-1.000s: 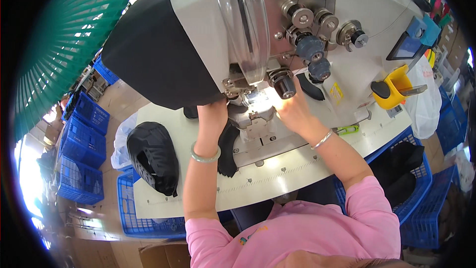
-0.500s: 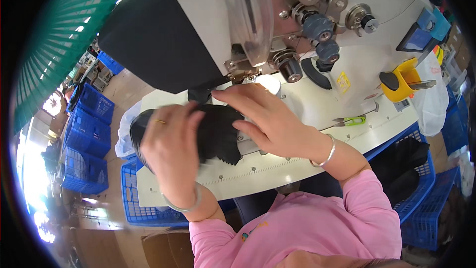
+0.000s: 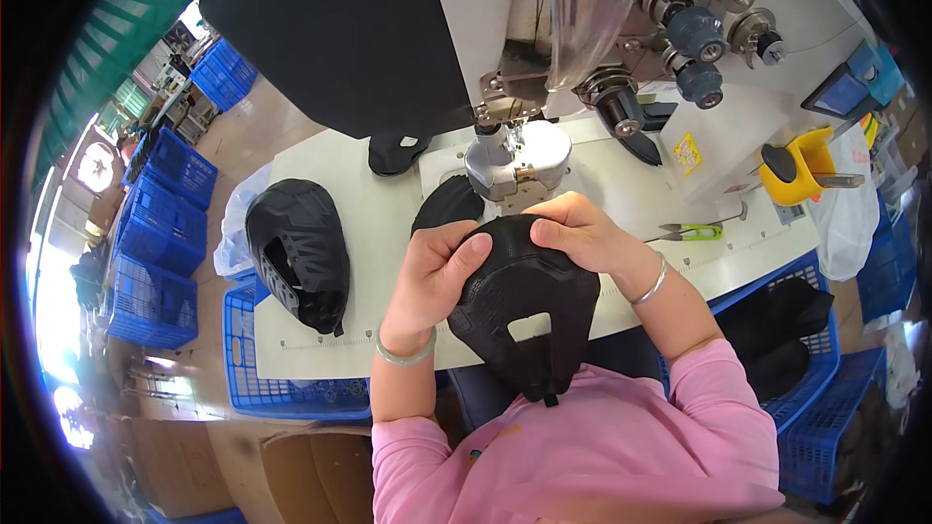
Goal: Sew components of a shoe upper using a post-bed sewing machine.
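A grey-striped shoe upper (image 3: 313, 225) lies by the left edge of the table (image 3: 374, 262); the left hand (image 3: 432, 277) grips a black upper (image 3: 527, 281) above the near edge, the right hand (image 3: 585, 235) pinching its far side; green-handled snips (image 3: 699, 232) lie rightward

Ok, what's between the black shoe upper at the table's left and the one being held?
In the head view: white tabletop, then the left hand gripping the held upper.

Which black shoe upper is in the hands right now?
The one in front of the sewing machine, rounded end gripped by left hand and right hand; the other upper lies untouched at the table's left.
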A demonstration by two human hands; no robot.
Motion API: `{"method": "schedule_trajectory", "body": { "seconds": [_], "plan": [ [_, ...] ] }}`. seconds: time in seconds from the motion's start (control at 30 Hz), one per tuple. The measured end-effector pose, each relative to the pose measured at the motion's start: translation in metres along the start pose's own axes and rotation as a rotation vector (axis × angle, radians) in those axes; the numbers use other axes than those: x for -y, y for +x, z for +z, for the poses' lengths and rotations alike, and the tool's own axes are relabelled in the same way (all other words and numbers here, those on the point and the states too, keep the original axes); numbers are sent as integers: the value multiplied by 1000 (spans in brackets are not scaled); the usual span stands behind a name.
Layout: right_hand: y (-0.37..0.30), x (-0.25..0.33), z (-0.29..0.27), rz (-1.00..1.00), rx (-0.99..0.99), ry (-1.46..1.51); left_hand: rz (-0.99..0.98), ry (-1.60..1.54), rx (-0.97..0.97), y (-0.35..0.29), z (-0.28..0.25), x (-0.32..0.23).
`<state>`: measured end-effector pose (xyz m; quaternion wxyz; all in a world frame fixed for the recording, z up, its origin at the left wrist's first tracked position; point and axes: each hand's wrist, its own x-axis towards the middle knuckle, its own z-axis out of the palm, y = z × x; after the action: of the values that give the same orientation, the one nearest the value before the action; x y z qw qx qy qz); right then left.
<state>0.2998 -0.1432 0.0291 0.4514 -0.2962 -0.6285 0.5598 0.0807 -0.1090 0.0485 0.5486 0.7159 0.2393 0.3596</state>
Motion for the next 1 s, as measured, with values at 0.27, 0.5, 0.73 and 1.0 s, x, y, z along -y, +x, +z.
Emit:
{"method": "schedule_trajectory", "body": {
  "seconds": [0.27,0.5,0.73,1.0],
  "plan": [
    [2,-10,10,3,-103,257,-100,-411,-67,3,17,14],
    [3,-15,11,50,-211,216,-178,-420,54,7,9,29],
    [5,-23,10,70,-186,256,-295,-707,15,7,6,37],
    [8,-32,11,136,-225,245,-273,-235,-31,1,-4,39]
  ]
}}
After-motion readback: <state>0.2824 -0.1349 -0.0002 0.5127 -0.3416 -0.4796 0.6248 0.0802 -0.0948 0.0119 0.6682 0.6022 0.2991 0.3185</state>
